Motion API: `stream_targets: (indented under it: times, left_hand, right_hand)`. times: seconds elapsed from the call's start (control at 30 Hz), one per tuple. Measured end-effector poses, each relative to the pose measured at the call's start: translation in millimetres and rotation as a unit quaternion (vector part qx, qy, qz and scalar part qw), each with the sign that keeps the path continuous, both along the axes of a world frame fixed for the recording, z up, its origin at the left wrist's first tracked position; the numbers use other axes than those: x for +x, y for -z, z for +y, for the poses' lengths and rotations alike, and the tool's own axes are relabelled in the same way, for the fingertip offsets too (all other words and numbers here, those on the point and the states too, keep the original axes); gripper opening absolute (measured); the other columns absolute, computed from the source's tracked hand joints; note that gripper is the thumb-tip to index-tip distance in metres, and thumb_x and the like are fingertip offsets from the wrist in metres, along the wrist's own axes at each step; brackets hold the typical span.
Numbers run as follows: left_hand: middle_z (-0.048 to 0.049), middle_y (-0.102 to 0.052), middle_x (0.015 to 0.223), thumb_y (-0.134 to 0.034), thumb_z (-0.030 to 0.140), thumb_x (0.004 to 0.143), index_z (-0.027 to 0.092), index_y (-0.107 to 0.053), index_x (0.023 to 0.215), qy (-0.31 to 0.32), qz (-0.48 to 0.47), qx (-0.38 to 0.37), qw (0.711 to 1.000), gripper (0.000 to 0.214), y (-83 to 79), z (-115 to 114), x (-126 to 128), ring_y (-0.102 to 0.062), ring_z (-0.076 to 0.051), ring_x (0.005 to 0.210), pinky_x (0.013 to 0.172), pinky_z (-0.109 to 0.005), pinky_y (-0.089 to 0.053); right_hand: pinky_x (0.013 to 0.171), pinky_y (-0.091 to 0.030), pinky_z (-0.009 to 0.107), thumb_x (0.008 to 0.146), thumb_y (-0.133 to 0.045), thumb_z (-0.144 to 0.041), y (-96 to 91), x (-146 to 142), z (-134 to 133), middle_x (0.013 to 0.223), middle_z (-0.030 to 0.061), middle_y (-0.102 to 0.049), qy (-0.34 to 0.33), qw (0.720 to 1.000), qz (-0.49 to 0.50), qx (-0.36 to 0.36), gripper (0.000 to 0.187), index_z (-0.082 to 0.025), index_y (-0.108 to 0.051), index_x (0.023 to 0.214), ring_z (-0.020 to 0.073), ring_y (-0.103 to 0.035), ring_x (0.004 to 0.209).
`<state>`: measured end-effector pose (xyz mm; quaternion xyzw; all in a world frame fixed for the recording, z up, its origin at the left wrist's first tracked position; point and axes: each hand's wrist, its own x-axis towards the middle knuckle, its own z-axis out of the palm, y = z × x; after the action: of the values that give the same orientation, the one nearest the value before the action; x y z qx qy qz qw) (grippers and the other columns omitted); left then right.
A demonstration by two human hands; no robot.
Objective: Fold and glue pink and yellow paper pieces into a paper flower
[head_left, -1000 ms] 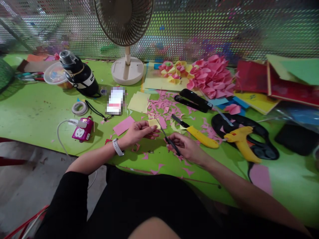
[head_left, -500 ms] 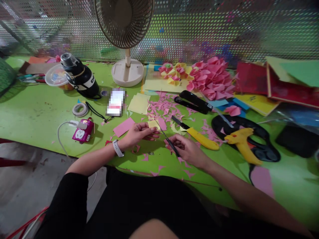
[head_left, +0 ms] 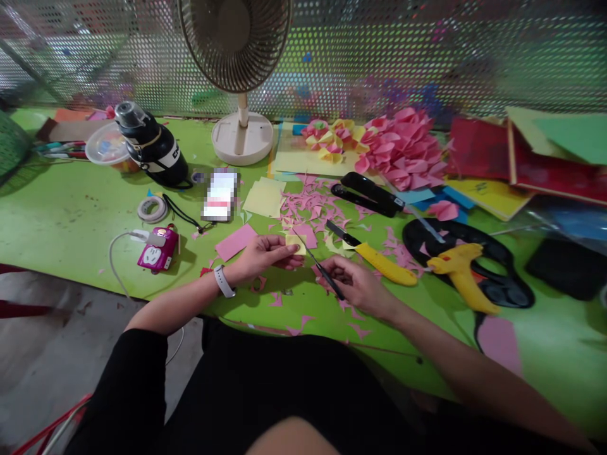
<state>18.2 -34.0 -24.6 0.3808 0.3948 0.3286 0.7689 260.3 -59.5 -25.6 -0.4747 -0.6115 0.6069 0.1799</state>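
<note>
My left hand [head_left: 263, 256] pinches a small folded yellow paper piece [head_left: 296, 243] just above the green table [head_left: 71, 215]. A white watch band circles that wrist. My right hand [head_left: 356, 284] grips black-handled scissors [head_left: 318, 265], whose blades point up and left and meet the yellow piece. Pink paper scraps [head_left: 315, 205] lie scattered right behind both hands. A pink paper rectangle [head_left: 236, 240] lies flat to the left of my left hand.
A yellow utility knife [head_left: 374, 256], black stapler [head_left: 367, 193] and yellow glue gun [head_left: 462, 272] lie to the right. Pink and yellow paper flowers [head_left: 389, 145], a desk fan [head_left: 239, 69], a black bottle [head_left: 152, 145], tape roll [head_left: 152, 207] and pink power socket [head_left: 156, 248] stand around.
The yellow piece has turned slightly in my left fingers and sits a bit lower. The scissor blades have shifted against it. Both hands stay in about the same place.
</note>
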Motion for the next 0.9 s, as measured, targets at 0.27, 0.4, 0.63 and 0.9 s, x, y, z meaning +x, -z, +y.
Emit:
stream_targets:
  times: [0.27,0.4,0.63,0.9]
  left_hand:
    - [-0.0073,-0.076,0.085,-0.081,0.051,0.073,0.011,-0.068,0.091,-0.037,0.023,0.021,0.999,0.045,2.2,3.4,-2.6,-0.074,-0.014,0.077,0.078,-0.028,-0.059]
    - [-0.0091,-0.076,0.090,-0.079,0.051,0.075,0.010,-0.069,0.093,-0.009,0.029,0.029,0.999,0.046,0.3,1.6,-2.1,-0.074,-0.014,0.078,0.080,-0.027,-0.059]
    - [-0.0074,-0.075,0.093,-0.080,0.051,0.073,0.011,-0.069,0.093,-0.043,0.037,0.025,0.998,0.046,-2.3,2.7,-1.4,-0.072,-0.013,0.077,0.071,-0.025,-0.059]
    - [-0.0060,-0.075,0.084,-0.081,0.050,0.072,0.011,-0.069,0.090,-0.028,0.032,0.022,0.999,0.044,-1.9,2.3,-1.3,-0.070,-0.010,0.068,0.072,-0.025,-0.058]
  right_hand:
    - [0.054,-0.047,0.027,0.082,-0.070,-0.061,1.4,1.7,0.1,0.078,0.0020,-0.061,0.005,1.000,0.011,-0.008,0.044,-0.020,-0.060,0.093,0.0140,-0.057,0.064]
    - [0.058,-0.048,0.028,0.080,-0.071,-0.061,-2.4,-1.1,0.1,0.078,0.0023,-0.061,0.006,1.000,0.014,-0.012,0.044,-0.020,-0.060,0.091,0.0144,-0.057,0.067]
    - [0.054,-0.047,0.028,0.080,-0.069,-0.065,-9.9,-4.6,0.3,0.073,0.0014,-0.059,0.011,1.000,0.013,-0.011,0.048,-0.019,-0.060,0.088,0.0138,-0.056,0.062]
    - [0.057,-0.051,0.031,0.081,-0.068,-0.064,-8.1,-3.0,-0.8,0.078,0.0037,-0.062,0.005,1.000,0.013,-0.006,0.045,-0.021,-0.061,0.088,0.0155,-0.059,0.066]
